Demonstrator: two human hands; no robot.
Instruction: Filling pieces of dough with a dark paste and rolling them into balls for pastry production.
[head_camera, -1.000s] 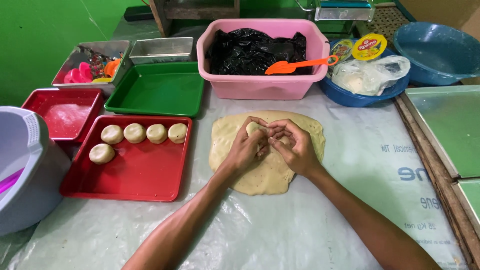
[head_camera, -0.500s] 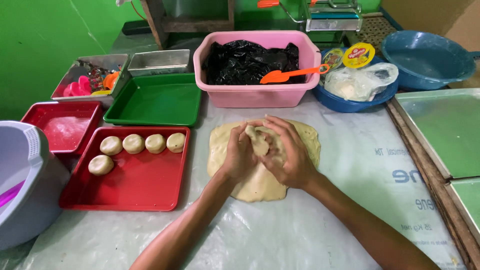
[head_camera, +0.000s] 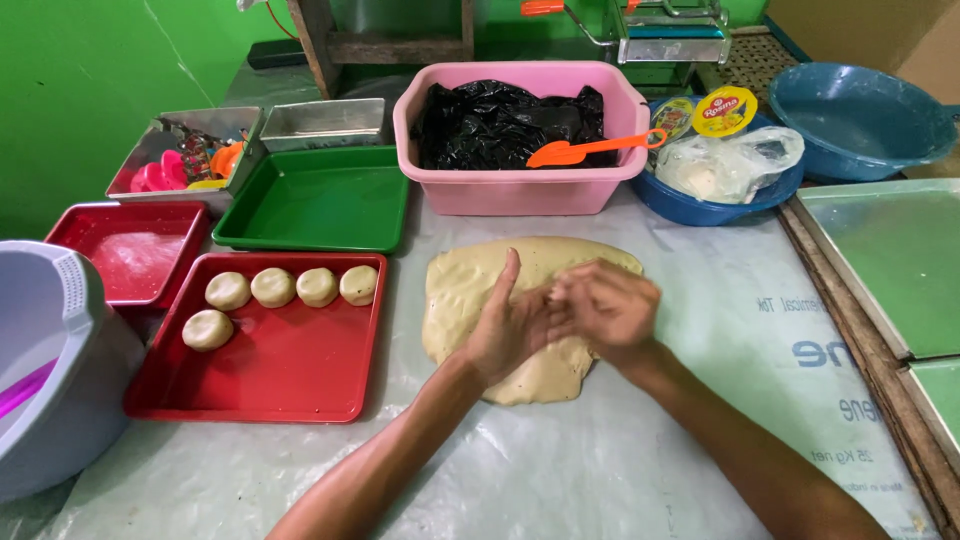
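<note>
Pressing together above the flat sheet of dough (head_camera: 470, 300), the left hand (head_camera: 505, 330) and right hand (head_camera: 605, 310) are meeting palm to palm; the right one is blurred, and whether a piece of dough is lying between them cannot be told. The dough sheet is lying on the plastic-covered counter (head_camera: 640, 460), just right of the red tray (head_camera: 290, 370), which is carrying five dough balls (head_camera: 273, 287). Behind it, a pink tub (head_camera: 520, 185) is holding black plastic (head_camera: 500, 120), with an orange spatula (head_camera: 585, 150) resting across its rim. A green tray (head_camera: 315, 205) is sitting beside the tub.
</note>
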